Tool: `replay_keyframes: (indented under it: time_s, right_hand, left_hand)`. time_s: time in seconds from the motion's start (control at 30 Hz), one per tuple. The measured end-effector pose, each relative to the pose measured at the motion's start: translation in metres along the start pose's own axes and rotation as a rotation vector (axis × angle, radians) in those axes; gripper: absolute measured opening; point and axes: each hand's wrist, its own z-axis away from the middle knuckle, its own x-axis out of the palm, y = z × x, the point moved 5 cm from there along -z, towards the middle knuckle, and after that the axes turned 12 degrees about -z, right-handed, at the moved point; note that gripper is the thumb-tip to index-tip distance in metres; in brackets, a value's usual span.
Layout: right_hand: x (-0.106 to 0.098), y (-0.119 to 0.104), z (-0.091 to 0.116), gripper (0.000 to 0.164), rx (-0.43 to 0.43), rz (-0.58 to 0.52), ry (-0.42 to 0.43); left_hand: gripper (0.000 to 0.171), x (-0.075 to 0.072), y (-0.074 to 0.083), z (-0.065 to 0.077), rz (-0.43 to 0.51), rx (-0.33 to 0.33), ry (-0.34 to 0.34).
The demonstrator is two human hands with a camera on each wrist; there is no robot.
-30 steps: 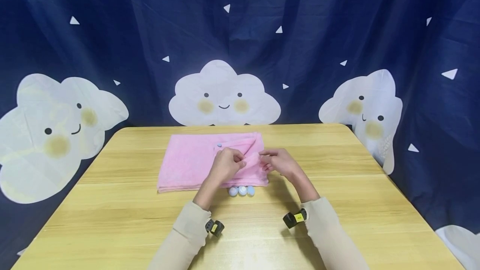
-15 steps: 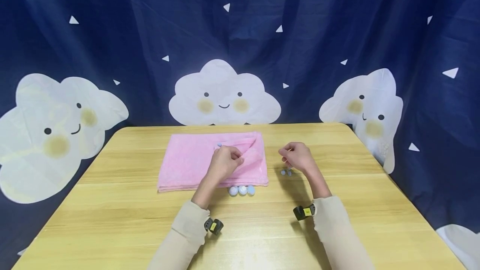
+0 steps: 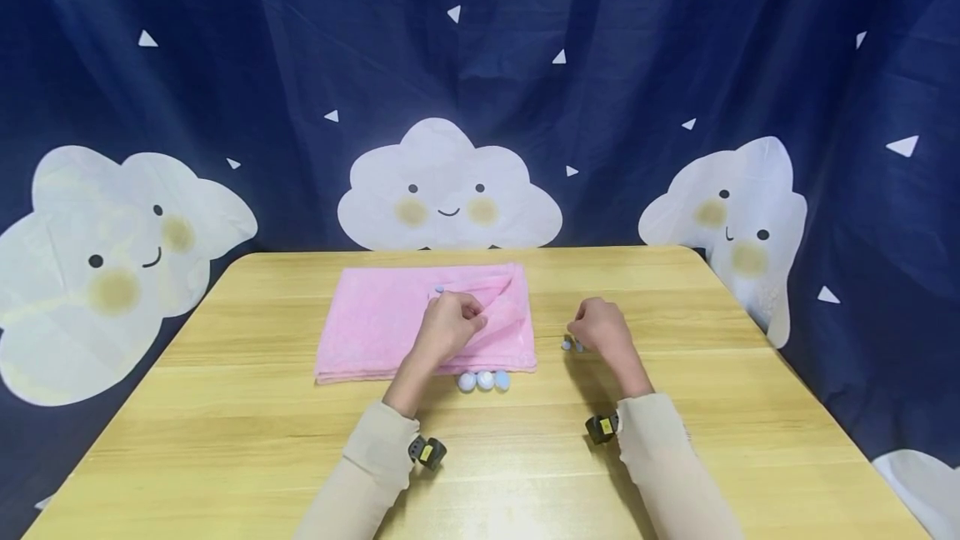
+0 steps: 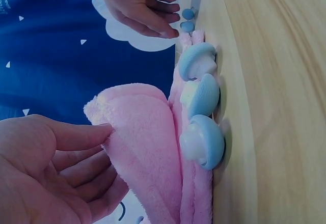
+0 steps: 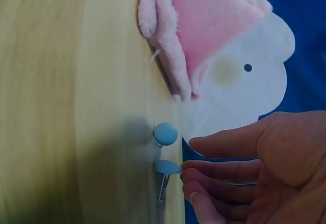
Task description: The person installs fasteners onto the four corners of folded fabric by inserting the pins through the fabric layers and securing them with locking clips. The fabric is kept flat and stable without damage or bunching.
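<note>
A folded pink plush cloth (image 3: 375, 315) lies on the table, one layer lifted at its right end. My left hand (image 3: 450, 325) pinches that lifted layer between thumb and fingers, as the cloth flap (image 4: 142, 137) in the left wrist view shows. My right hand (image 3: 603, 330) is over two small blue-capped pins (image 5: 165, 133) to the right of the cloth. Its fingertips are right at the cap of the nearer pin (image 5: 168, 167), whose metal prongs show; thumb and forefinger stand apart.
Three larger mushroom-shaped blue-and-white pieces (image 3: 485, 381) sit along the cloth's front edge. A small blue cap (image 3: 439, 289) shows on top of the cloth, beyond my left hand. A dark blue curtain (image 3: 600, 90) with clouds hangs behind the table (image 3: 225, 457).
My right hand has let go of the cloth, moved right, and come down over the small pins. My left hand keeps its pinch on the cloth with little movement.
</note>
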Motion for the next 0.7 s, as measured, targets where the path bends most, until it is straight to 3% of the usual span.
replay_keyframes:
  time_s: [0.23,0.7]
  right_hand:
    - [0.0058,0.0030,-0.0015,0.029,0.001,0.032,-0.007]
    - [0.0042,-0.0028,-0.0012,0.038,-0.011,-0.062,0.043]
  left_hand:
    - [0.004,-0.0012,0.0010,0.0007,-0.001,0.000,-0.001]
    - [0.005,-0.0026,0.0029,0.0018,0.003,-0.005,-0.006]
